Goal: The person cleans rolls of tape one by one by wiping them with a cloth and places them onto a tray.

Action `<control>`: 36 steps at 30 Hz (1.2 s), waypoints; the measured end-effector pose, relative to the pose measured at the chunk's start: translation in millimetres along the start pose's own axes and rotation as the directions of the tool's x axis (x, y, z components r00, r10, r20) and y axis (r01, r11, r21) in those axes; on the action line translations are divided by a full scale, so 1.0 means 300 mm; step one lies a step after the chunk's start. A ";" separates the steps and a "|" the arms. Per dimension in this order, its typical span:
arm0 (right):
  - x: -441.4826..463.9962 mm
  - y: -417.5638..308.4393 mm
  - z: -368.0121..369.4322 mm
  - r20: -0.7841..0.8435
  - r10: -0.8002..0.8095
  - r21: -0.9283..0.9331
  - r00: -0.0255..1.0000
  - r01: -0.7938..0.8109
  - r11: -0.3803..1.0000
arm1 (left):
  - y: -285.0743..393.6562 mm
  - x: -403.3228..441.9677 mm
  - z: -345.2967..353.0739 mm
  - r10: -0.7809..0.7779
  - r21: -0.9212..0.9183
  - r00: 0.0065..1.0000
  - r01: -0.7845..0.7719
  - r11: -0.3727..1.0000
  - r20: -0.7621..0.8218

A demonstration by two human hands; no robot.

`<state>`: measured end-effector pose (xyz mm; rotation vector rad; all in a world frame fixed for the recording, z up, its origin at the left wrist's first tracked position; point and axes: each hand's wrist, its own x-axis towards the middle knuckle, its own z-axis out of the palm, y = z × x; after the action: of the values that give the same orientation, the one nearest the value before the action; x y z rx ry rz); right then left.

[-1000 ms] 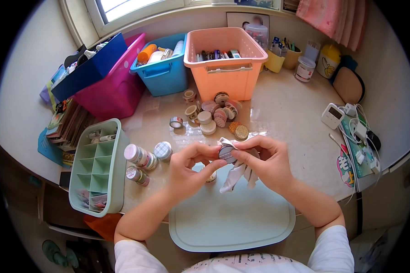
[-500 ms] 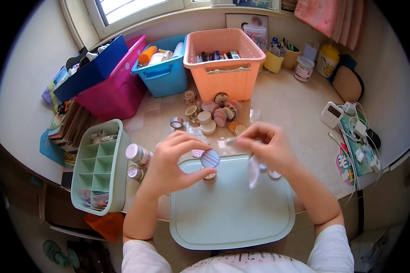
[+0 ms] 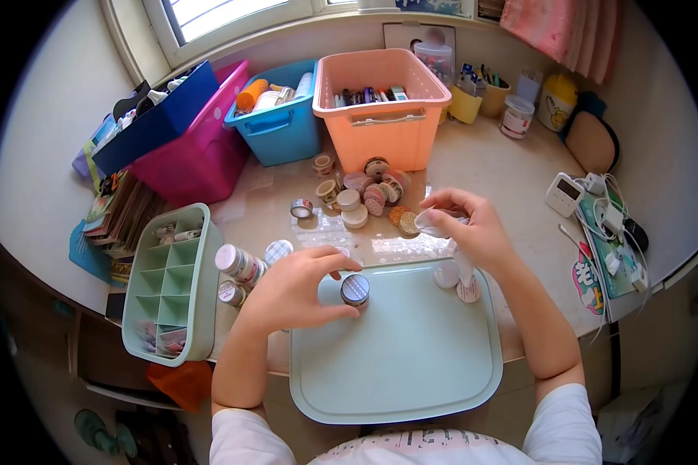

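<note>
A small round roll with a blue-grey patterned top (image 3: 355,288) stands on the pale green tray lid (image 3: 395,356), seemingly on top of another roll. My left hand (image 3: 298,291) is around it, thumb by its lower edge and fingers spread apart above. My right hand (image 3: 473,232) pinches a crumpled, whitish thin wrapper (image 3: 434,225), and part of it hangs below the fingers. Beneath that hand, a whitish disc (image 3: 446,274) and a printed disc (image 3: 468,291) lie at the lid's far right corner. A checked disc (image 3: 278,251) is beyond my left wrist.
Left of the lid stand stacked rolls (image 3: 239,265) and a green divided box (image 3: 207,294). Tape rolls (image 3: 372,190) cluster behind, near clear plastic pieces (image 3: 411,246). Peach (image 3: 395,136), blue (image 3: 275,139) and magenta (image 3: 202,167) bins line the back. Cables (image 3: 613,217) lie at right.
My left hand has lowered the patterned roll from a tilted hold to upright and loosened its fingers. My right hand has shifted slightly right with the wrapper.
</note>
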<state>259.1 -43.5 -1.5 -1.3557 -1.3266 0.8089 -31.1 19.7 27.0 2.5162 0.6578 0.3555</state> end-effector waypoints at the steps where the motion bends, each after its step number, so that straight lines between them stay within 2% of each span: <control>1: -0.001 0.001 0.005 -0.015 -0.016 -0.103 1.000 0.015 0.995 | 0.001 0.000 0.000 0.001 0.000 1.000 -0.001 1.000 -0.004; 2: -0.001 0.001 0.012 -0.028 -0.035 -0.205 0.999 0.029 0.978 | 0.003 -0.001 0.001 0.018 -0.014 1.000 -0.018 1.000 -0.020; 3: 0.000 -0.002 0.024 -0.027 -0.038 -0.205 0.999 0.031 0.978 | 0.005 -0.002 0.001 0.035 -0.027 0.999 -0.036 0.999 -0.035; 4: 0.001 -0.008 0.042 -0.044 -0.063 -0.297 0.997 0.048 0.954 | 0.009 -0.003 -0.002 0.035 -0.024 0.999 -0.036 0.999 -0.033; 5: 0.003 -0.012 0.056 -0.059 -0.092 -0.387 0.994 0.063 0.920 | 0.013 0.001 -0.006 0.025 -0.046 0.995 -0.029 0.999 -0.095; 6: 0.029 0.039 0.077 -0.038 -0.240 -0.448 0.970 0.198 0.872 | 0.016 0.006 -0.006 0.015 -0.068 0.986 -0.027 0.997 -0.164; 7: 0.055 0.055 0.101 -0.037 -0.245 -0.450 0.969 0.203 0.870 | -0.008 0.017 0.015 0.040 -0.060 0.960 -0.059 0.996 -0.277; 9: 0.115 0.066 0.160 0.049 -0.334 -0.730 0.941 0.262 0.631 | -0.024 0.037 0.036 0.021 -0.056 0.902 -0.050 0.997 -0.431; 10: 0.144 0.066 0.183 0.086 -0.284 -0.754 0.955 0.249 0.608 | -0.034 0.042 0.042 0.024 -0.051 0.901 -0.051 0.997 -0.432; 14: 0.232 0.100 0.250 0.061 -0.273 -0.806 0.960 0.209 0.553 | -0.060 0.050 0.051 0.077 -0.004 0.847 -0.093 0.996 -0.525; 16: 0.232 0.098 0.237 0.027 -0.268 -0.649 0.963 0.221 0.728 | -0.059 0.046 0.048 0.095 0.017 0.837 -0.103 0.995 -0.539; 17: 0.223 0.097 0.216 0.025 -0.270 -0.650 0.963 0.221 0.727 | -0.055 0.044 0.046 0.103 0.021 0.826 -0.110 0.994 -0.554; 19: 0.154 0.012 0.160 -0.026 -0.200 -0.338 0.979 0.180 0.924 | -0.032 0.041 0.045 0.111 0.018 0.818 -0.122 0.992 -0.565; 20: 0.109 -0.043 0.135 -0.010 -0.106 -0.227 0.994 0.101 0.969 | -0.008 0.041 0.042 0.161 0.006 0.788 -0.196 0.981 -0.594; 21: 0.059 -0.082 0.126 -0.014 -0.098 -0.232 0.995 0.092 0.968 | 0.010 0.040 0.045 0.205 -0.007 0.756 -0.267 0.964 -0.622; 22: 0.001 -0.113 0.120 0.035 -0.007 -0.053 0.999 0.009 0.999 | 0.016 0.032 0.049 0.193 -0.096 0.789 -0.303 0.948 -0.583; 23: -0.062 -0.147 0.112 0.097 0.075 0.124 0.992 -0.087 0.989 | 0.031 0.027 0.054 0.187 -0.109 0.794 -0.303 0.947 -0.579; 24: -0.124 -0.194 0.117 0.107 0.133 0.187 0.985 -0.151 0.971 | 0.050 0.021 0.059 0.244 -0.157 0.807 -0.381 0.911 -0.537; 25: -0.177 -0.206 0.125 0.104 0.152 0.188 0.983 -0.169 0.967 | 0.067 0.014 0.069 0.303 -0.210 0.815 -0.450 0.868 -0.494; 27: -0.263 -0.225 0.127 0.085 0.115 0.301 0.990 -0.135 0.944 | 0.102 0.009 0.086 0.333 -0.233 0.808 -0.487 0.842 -0.486; 29: -0.336 -0.249 0.113 0.073 0.145 0.297 0.987 -0.160 0.941 | 0.185 -0.027 0.082 0.233 -0.389 0.849 -0.439 0.810 -0.474; 30: -0.369 -0.259 0.108 0.087 0.127 0.299 0.988 -0.147 0.943 | 0.221 -0.054 0.083 0.212 -0.395 0.858 -0.418 0.818 -0.469; 31: -0.398 -0.259 0.107 0.103 0.106 0.302 0.989 -0.133 0.944 | 0.229 -0.081 0.095 0.248 -0.325 0.848 -0.426 0.844 -0.468; 33: -0.460 -0.253 0.110 0.170 0.039 0.229 0.985 -0.078 0.970 | 0.283 -0.160 0.126 0.110 -0.461 0.910 -0.303 0.834 -0.399; 35: -0.513 -0.227 0.136 0.146 0.068 0.307 0.987 -0.111 0.945 | 0.320 -0.231 0.187 0.056 -0.374 0.847 -0.292 0.880 -0.528; 36: -0.540 -0.216 0.145 0.116 0.102 0.437 0.988 -0.143 0.888 | 0.340 -0.266 0.223 -0.036 -0.408 0.825 -0.241 0.880 -0.565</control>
<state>173.4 -200.4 19.0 -1.0511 -1.0424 1.1916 -35.3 -125.6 16.5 1.9713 0.5514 1.1817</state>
